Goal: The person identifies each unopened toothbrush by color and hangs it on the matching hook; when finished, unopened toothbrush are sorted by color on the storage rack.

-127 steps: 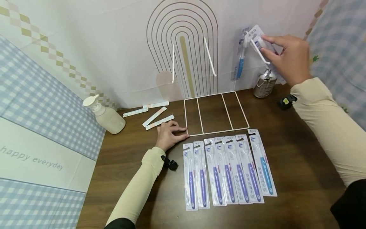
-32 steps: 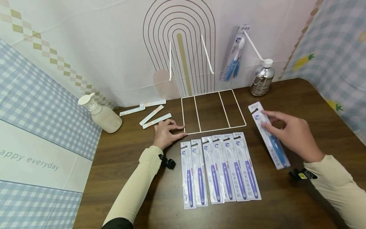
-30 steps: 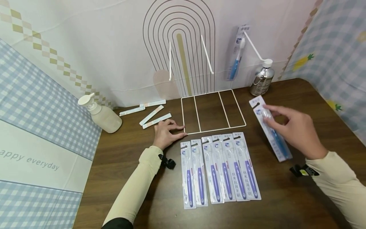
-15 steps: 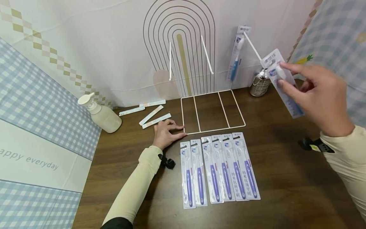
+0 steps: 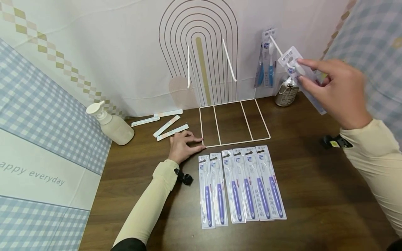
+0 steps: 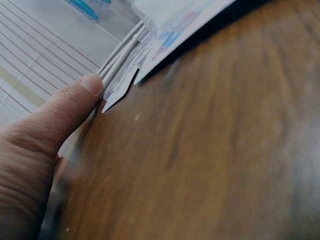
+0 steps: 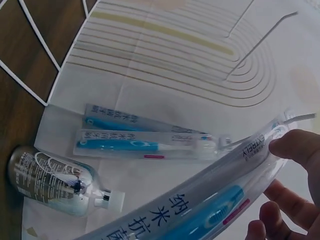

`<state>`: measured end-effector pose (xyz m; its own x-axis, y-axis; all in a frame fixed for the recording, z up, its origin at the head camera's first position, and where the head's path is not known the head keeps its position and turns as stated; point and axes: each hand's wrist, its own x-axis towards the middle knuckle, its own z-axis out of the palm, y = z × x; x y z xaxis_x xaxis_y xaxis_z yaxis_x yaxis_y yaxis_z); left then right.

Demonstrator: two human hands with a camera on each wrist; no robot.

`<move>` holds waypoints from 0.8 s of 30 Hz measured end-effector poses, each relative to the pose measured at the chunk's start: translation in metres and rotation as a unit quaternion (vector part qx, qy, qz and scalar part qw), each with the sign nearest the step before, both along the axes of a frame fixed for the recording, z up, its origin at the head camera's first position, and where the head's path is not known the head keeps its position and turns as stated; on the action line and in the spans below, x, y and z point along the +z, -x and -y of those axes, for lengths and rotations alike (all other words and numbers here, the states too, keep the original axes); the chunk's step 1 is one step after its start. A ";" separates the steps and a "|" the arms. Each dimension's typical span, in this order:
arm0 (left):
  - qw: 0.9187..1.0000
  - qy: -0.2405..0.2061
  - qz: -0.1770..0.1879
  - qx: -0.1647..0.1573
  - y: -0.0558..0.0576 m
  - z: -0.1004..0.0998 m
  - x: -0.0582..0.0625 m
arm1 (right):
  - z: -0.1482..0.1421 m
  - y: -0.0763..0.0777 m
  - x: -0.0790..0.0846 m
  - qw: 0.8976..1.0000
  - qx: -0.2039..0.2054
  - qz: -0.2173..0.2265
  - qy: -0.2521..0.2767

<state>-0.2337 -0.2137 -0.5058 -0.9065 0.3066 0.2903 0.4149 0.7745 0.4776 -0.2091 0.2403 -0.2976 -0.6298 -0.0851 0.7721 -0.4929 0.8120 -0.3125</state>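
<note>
My right hand (image 5: 339,89) pinches the top of a packaged toothbrush (image 7: 210,200) with a blue handle, between thumb and forefinger. The tip of the right-hand white hook (image 5: 276,46) passes through the package's hole. Farther back on that hook hang two more blue packaged toothbrushes (image 5: 270,66), against the wall sheet. My left hand (image 5: 183,146) holds the near left corner of the white wire rack (image 5: 237,143), thumb and forefinger on the wire; the left wrist view shows the thumb (image 6: 75,105) against it. Several purple packaged toothbrushes (image 5: 235,188) lie in a row in front of the rack.
Two other white hooks (image 5: 229,61) jut out at the left and middle, bare. A silver bottle (image 5: 286,93) stands below the right-hand hook. Flat white strips (image 5: 172,132) and a cream pump bottle (image 5: 117,129) are at the left. Patterned sheets (image 5: 47,139) enclose the table.
The right hand first hung one blue toothbrush, then picked the last blue one off the table. It has raised it and brought it left onto the hook's tip. The left hand has stayed put.
</note>
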 end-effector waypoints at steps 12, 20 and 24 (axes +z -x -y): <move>1.000 0.000 -0.002 -0.004 -0.001 0.002 -0.002 | 0.013 0.075 -0.009 0.999 -0.033 0.011 0.035; 1.000 0.001 -0.008 -0.004 0.000 0.001 -0.003 | 0.018 0.102 -0.005 0.996 -0.050 0.038 0.061; 1.000 0.000 -0.008 -0.004 0.001 0.001 -0.002 | 0.020 0.107 -0.005 0.995 -0.048 0.047 0.068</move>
<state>-0.2346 -0.2150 -0.5079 -0.8988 0.3140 0.3058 0.4294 0.7707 0.4708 -0.3162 0.2203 -0.3029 -0.7003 0.0796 0.7094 -0.3784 0.8012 -0.4635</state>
